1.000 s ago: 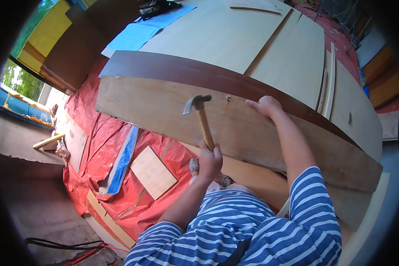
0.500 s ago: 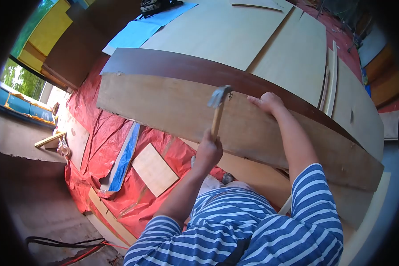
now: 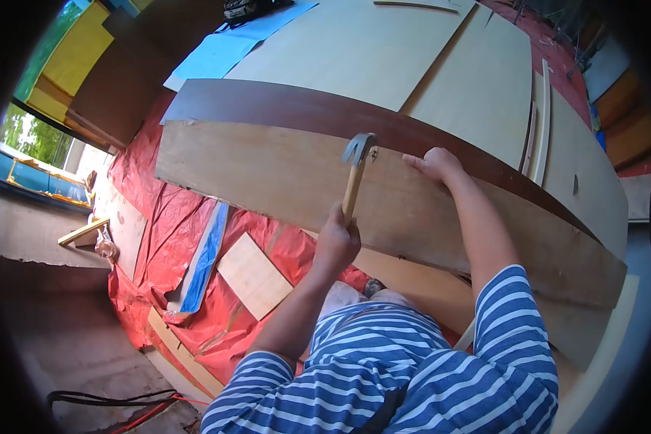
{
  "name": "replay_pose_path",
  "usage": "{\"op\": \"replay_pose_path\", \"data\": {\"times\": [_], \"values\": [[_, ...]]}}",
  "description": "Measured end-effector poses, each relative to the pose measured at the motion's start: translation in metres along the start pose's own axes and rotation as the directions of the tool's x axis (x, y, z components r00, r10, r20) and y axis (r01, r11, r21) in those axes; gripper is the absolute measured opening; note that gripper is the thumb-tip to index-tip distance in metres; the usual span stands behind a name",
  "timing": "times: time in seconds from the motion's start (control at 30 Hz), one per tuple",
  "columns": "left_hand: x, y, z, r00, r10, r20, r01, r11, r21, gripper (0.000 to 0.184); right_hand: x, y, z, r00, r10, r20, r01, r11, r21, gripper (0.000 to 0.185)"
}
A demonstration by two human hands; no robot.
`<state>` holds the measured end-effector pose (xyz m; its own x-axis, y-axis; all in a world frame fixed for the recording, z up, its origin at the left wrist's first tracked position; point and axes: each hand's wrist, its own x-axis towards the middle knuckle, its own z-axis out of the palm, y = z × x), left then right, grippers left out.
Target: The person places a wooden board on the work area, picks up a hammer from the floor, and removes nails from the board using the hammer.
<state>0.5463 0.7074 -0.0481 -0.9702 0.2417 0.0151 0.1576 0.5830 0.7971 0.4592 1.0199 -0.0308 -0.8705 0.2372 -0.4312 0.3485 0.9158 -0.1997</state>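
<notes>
My left hand (image 3: 338, 242) is closed around the wooden handle of a claw hammer (image 3: 354, 189). The metal hammer head is at the upper edge of a long plywood board (image 3: 267, 163), beside a small dark spot on that edge. Whether the head touches the wood, I cannot tell. To the right of the hammer, my right hand (image 3: 439, 165) grips the same upper edge, one finger stretched leftward along it and the other fingers partly hidden. Behind the plywood runs a dark reddish-brown panel (image 3: 289, 107).
Large pale sheets (image 3: 333, 54) lie beyond the panel, with a blue sheet (image 3: 228, 47) and a black bag (image 3: 249, 10) at the far left. Red plastic sheeting (image 3: 170, 217) covers the floor, bearing a small plywood piece (image 3: 254, 275) and a blue-and-white strip (image 3: 204, 260). Black cables (image 3: 108, 398) lie lower left.
The hammer head has shifted slightly up, its claw now showing more clearly; my left hand rose a little with it. My right hand stays at nearly the same place on the edge.
</notes>
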Motion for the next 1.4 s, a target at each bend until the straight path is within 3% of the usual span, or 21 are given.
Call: {"op": "replay_pose_path", "data": {"times": [0.03,0.13,0.23,0.33,0.43,0.53,0.63,0.73,0.83,0.87,0.97,1.03,1.13,1.23,1.27,1.37,1.4], "values": [[-0.006,0.002,-0.002,0.999,0.012,-0.042,-0.014,0.998,-0.054,0.038,0.0,-0.004,-0.003,1.0,0.013,0.009,-0.013,1.0,0.004,0.097],[0.013,-0.018,0.013,0.998,0.004,0.057,-0.013,0.987,0.157,0.036,0.0,-0.004,-0.005,1.0,-0.013,0.024,0.013,1.0,-0.017,0.097],[0.021,-0.002,-0.003,0.997,-0.051,0.064,0.045,0.995,0.089,0.036,0.001,0.0,-0.004,0.998,-0.051,-0.035,0.051,0.999,-0.003,0.098],[-0.015,-0.004,-0.016,0.994,-0.105,-0.03,0.105,0.994,0.014,0.037,0.002,-0.001,-0.013,1.0,-0.006,0.027,0.005,1.0,0.013,0.099],[-0.051,-0.031,-0.023,0.973,-0.227,-0.04,0.217,0.961,-0.17,0.035,0.01,0.003,-0.01,0.999,-0.03,0.012,0.03,1.0,0.01,0.1],[-0.079,-0.037,-0.039,0.946,-0.323,-0.014,0.316,0.932,-0.179,0.032,0.022,0.01,0.002,0.995,-0.059,-0.081,0.057,0.998,-0.033,0.098],[-0.103,-0.056,-0.051,0.949,-0.316,0.002,0.314,0.943,-0.108,0.037,0.014,0.004,-0.002,0.995,-0.046,-0.092,0.04,0.997,-0.072,0.092],[-0.122,-0.071,-0.063,0.964,-0.262,0.053,0.265,0.961,-0.083,0.036,-0.006,-0.008,-0.01,0.965,-0.042,-0.26,0.002,0.988,-0.153,0.079],[-0.143,-0.09,-0.085,0.96,-0.246,0.132,0.254,0.966,-0.047,0.041,-0.024,-0.006,0.021,0.847,-0.11,-0.52,0.018,0.984,-0.18,0.068],[-0.151,-0.095,-0.094,0.953,-0.266,0.145,0.278,0.958,-0.068,0.044,-0.046,-0.008,0.021,0.891,-0.072,-0.448,0.024,0.994,-0.111,0.067],[-0.161,-0.074,-0.134,0.812,-0.447,0.376,0.558,0.783,-0.274,0.047,-0.1,0.015,0.058,0.83,-0.009,-0.557,-0.068,0.991,-0.116,0.078],[-0.165,-0.084,-0.152,0.756,-0.456,0.47,0.611,0.749,-0.256,0.051,-0.131,0.039,0.077,0.847,0.094,-0.522,-0.139,0.989,-0.047,0.084],[-0.16,-0.094,-0.17,0.66,-0.473,0.583,0.619,0.783,-0.065,0.044,-0.161,0.062,0.095,0.879,0.141,-0.455,-0.178,0.983,-0.037,0.087],[-0.145,-0.087,-0.164,0.68,-0.481,0.553,0.445,0.87,0.21,0.037,-0.164,0.061,0.111,0.892,0.187,-0.412,-0.21,0.978,-0.011,0.091],[-0.142,-0.09,-0.159,0.663,-0.459,0.591,0.475,0.869,0.141,0.034,-0.163,0.058,0.115,0.895,0.211,-0.392,-0.228,0.974,0.003,0.093],[-0.112,-0.109,-0.144,0.671,-0.343,0.657,0.203,0.938,0.282,0.041,-0.167,0.028,0.111,0.911,0.155,-0.383,-0.158,0.987,0.022,0.098],[-0.1,-0.104,-0.144,0.687,-0.312,0.656,0.171,0.947,0.272,0.041,-0.165,0.021,0.11,0.903,0.202,-0.378,-0.198,0.979,0.05,0.101]]}}
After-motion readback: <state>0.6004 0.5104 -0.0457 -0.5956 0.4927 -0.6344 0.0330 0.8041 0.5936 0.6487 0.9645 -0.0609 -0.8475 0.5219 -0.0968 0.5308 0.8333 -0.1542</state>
